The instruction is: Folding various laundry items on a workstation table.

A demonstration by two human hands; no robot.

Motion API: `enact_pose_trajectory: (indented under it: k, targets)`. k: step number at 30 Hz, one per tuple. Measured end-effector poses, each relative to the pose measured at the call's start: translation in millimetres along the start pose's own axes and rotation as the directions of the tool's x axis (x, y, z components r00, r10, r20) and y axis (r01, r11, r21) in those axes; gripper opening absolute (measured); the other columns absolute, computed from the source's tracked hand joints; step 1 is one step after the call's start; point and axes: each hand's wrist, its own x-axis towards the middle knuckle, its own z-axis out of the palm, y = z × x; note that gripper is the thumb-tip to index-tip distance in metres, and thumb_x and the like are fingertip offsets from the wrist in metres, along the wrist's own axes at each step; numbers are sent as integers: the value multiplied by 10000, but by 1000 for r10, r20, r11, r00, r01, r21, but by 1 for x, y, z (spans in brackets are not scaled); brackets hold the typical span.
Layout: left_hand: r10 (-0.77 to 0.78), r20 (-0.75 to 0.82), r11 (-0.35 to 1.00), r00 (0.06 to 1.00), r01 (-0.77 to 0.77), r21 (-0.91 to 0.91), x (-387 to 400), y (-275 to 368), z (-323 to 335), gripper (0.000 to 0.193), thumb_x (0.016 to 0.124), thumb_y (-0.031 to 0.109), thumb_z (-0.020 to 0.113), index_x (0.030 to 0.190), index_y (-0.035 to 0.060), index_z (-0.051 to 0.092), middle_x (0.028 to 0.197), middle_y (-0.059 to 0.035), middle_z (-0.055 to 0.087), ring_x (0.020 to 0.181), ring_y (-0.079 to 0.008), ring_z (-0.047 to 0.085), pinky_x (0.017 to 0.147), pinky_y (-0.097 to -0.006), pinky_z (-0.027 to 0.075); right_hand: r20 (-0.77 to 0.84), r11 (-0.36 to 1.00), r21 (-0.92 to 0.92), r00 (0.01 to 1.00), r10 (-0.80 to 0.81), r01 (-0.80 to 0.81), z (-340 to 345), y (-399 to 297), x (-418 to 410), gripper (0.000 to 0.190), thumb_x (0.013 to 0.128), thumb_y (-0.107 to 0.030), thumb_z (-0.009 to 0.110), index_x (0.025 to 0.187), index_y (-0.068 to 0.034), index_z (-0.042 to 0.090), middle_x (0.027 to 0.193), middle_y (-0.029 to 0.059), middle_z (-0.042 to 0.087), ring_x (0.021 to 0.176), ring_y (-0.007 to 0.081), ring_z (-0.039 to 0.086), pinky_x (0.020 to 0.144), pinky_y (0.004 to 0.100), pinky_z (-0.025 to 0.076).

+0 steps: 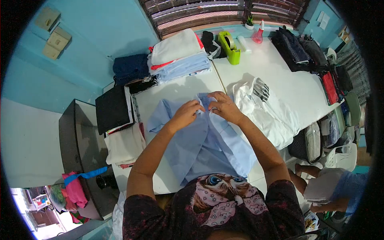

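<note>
A light blue button-up shirt (192,144) lies spread on the white table (144,99), its collar towards the window and its hem at my body. Its front hangs partly open. My left hand (188,112) pinches the shirt front just below the collar. Opposite it, my right hand (223,105) grips the other front edge near the collar, fingers bent. Only a small gap separates the two hands. To the right of the blue shirt lies a crumpled white garment (267,117) with a dark print.
Folded clothes (180,63) are stacked at the back left, with more piles (115,111) along the left edge. A green tape dispenser (231,49) and a red spray bottle (258,34) stand at the back. Dark folded garments (292,51) lie back right. Another person (327,186) is at the right.
</note>
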Motion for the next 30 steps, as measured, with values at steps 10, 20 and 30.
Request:
enact_pose_trajectory:
  k: [10,20,30]
  targets:
    - [171,-132,960,976,-135,243,10,31,-17,152,656,61,561,802,101,568,926,-67,529,896,-252,502,797,-365,383,366,927,248,913,178,-280,-2,8,-9,140,712,-104,606,838,-48,580,831,85,587,844,257,541,759,332,415]
    - [-151,9,986,989,151,-65,6,42,-22,108,751,40,486,855,48,513,894,-113,558,842,-291,547,761,-355,423,352,872,294,893,282,-392,-3,5,-14,163,739,-99,602,874,-12,580,802,123,598,737,237,588,655,309,454]
    - [-217,-1,944,976,209,-257,1,27,-13,126,706,77,549,822,30,547,822,-106,576,816,-264,551,733,-335,423,309,732,492,880,360,-472,4,-8,-16,135,740,-49,598,868,-7,586,791,67,586,680,127,536,620,241,425]
